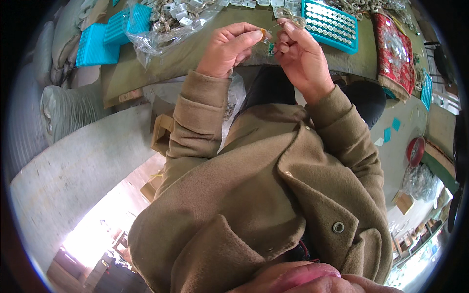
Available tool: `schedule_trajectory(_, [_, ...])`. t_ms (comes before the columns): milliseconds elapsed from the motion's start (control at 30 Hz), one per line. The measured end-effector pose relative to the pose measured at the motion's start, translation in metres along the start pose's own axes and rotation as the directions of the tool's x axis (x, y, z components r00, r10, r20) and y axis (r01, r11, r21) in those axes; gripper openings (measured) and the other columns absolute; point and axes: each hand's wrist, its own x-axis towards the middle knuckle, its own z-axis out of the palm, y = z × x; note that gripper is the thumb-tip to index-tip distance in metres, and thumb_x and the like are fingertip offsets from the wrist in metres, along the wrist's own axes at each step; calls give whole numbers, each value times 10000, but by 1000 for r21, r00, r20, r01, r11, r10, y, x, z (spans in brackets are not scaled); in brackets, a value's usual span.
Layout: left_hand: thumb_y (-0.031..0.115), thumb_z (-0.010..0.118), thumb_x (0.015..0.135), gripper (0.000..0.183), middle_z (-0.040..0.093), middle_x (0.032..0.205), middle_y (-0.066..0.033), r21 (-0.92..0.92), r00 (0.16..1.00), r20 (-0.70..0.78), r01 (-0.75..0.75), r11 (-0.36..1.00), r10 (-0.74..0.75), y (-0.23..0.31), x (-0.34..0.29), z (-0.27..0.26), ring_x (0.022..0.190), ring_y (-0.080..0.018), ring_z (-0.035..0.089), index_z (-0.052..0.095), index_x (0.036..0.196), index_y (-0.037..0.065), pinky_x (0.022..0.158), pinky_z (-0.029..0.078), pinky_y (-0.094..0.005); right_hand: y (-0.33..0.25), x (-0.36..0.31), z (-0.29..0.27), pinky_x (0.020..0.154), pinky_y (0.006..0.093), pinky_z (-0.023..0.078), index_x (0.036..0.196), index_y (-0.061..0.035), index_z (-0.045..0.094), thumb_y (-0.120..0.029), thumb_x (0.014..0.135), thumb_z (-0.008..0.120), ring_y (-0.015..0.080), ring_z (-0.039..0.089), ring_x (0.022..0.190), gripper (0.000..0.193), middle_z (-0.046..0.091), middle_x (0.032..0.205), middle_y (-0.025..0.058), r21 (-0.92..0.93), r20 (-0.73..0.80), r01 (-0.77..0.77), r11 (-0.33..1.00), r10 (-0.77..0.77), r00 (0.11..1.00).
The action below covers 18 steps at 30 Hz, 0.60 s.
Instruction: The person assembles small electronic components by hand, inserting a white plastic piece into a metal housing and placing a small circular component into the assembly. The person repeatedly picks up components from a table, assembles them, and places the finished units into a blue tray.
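Observation:
Over the near edge of the table, my left hand (pixel 224 51) pinches a small orange-brown piece (pixel 264 33) between thumb and forefinger. Facing it, my right hand (pixel 309 61) has thumb and forefinger closed on a thin wire (pixel 277 25) that stretches toward the left fingertips. A little green circuit board (pixel 271 49) hangs between the two hands, close to the right fingers. Its link to the wire is too small to make out. Just beyond the right hand, a teal tray (pixel 337 45) holds rows of round white-topped parts.
Two teal racks (pixel 97 46) stand at the left of the table (pixel 139 73). Beside them, a clear plastic bag (pixel 151 49) lies under a heap of small metal and white parts (pixel 181 14). A red patterned cloth (pixel 396 53) covers the right end.

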Motion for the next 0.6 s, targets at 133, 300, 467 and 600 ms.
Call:
schedule_trajectory(133, [192, 574, 943, 227, 430, 567, 96, -147, 998, -63, 6, 989, -16, -9, 2, 9, 461, 27, 324, 649, 1029, -5, 444, 271, -156, 6, -2, 0, 751, 279, 429, 1035, -63, 590, -168, 942, 557, 82, 455, 689, 144, 497, 785, -34, 46, -40, 61, 997, -59, 997])
schedule_trajectory(300, [209, 606, 935, 199, 484, 613, 95, -248, 996, -88, -13, 969, -10, -15, 6, 16, 491, 8, 377, 689, 974, 32, 436, 296, -147, 10, -4, 0, 767, 298, 433, 999, -78, 572, -176, 944, 542, 78, 452, 652, 116, 509, 789, -44, 212, -147, -36, 976, 69, 987])
schedule_trajectory(467, [176, 623, 928, 181, 555, 653, 71, -50, 940, -288, -204, 978, 181, -24, 8, 32, 513, -2, 406, 683, 983, 14, 459, 331, -151, 10, -5, 1, 743, 299, 434, 1013, -84, 582, -198, 955, 526, 68, 432, 605, 140, 531, 772, -47, 228, -168, -98, 969, 139, 976])
schedule_trajectory(600, [158, 620, 930, 171, 574, 699, 62, 179, 973, -120, -172, 969, 195, -21, 5, 26, 536, 0, 417, 679, 976, 4, 465, 334, -159, 6, 2, -4, 691, 269, 432, 1063, -68, 572, -208, 968, 509, 53, 413, 573, 181, 551, 788, -36, 58, -246, 1, 998, 13, 969])
